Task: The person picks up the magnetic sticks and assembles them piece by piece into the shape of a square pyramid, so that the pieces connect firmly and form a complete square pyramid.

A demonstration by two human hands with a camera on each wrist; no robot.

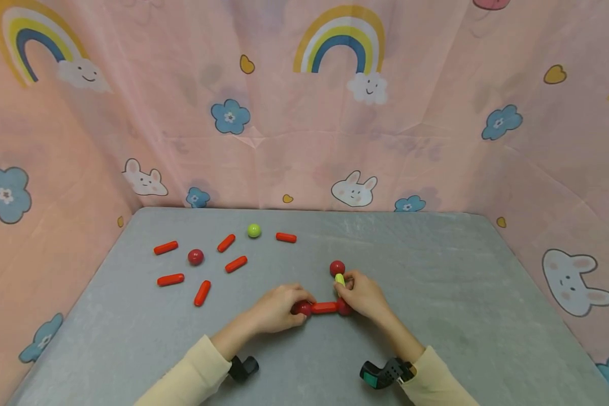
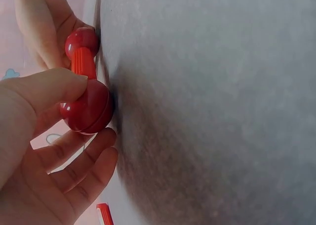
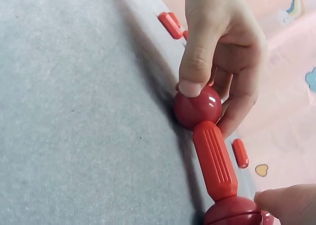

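Note:
My left hand (image 1: 280, 309) grips a dark red ball (image 2: 89, 109) between thumb and fingers. A ridged red rod (image 3: 216, 160) joins that ball to a second dark red ball (image 1: 344, 307) beside my right hand (image 1: 362, 294). Between its thumb and fingers, the right hand pinches a short yellow-green rod (image 1: 340, 279), its lower part hidden by the fingers. This rod stands between the second ball and a third red ball (image 1: 337, 268) farther back, overlapping that one's front edge in the head view. The joined pieces lie on the grey tabletop.
Several loose red rods (image 1: 170, 279) lie spread over the left part of the grey table (image 1: 446, 293), with another red ball (image 1: 195, 257) among them. A green ball (image 1: 254, 230) sits near the back, left of a red rod (image 1: 286, 237). Pink patterned cloth (image 1: 284, 158) surrounds the table.

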